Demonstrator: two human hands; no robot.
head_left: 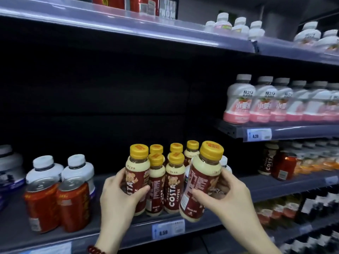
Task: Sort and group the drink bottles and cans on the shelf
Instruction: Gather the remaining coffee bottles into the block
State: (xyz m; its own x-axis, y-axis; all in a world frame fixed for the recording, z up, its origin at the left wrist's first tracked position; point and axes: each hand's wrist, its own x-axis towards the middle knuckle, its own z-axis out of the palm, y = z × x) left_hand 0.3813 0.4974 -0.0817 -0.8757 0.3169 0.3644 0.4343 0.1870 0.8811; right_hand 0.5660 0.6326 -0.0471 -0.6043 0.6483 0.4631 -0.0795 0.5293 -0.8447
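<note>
Yellow-capped Costa coffee bottles [173,180] stand bunched at the front of the grey shelf [110,233], just above the price tag [168,229] marked 8.59; that tag is the landmark here. Left hand [117,200] is wrapped round the leftmost Costa bottle [136,173], up and left of the tag, thumb across the label; bottle upright, touching its neighbours. Can't tell if its base is on the shelf. Right hand [227,197] grips another Costa bottle [200,182], up and right of the tag, tilted w/ cap leaning right, base just above the shelf lip, close beside the group. Red beaded bracelet [95,251] on left wrist, below-left of the tag.

Two red cans [58,204] sit well left of the tag, side by side; white-capped bottles [60,167] right behind them. Far up and right of the tag, pink-and-white bottles [266,101] line a higher shelf. Right of the tag on the adjoining shelf: one more Costa bottle [268,158] beside a red can [284,165], blurred.
</note>
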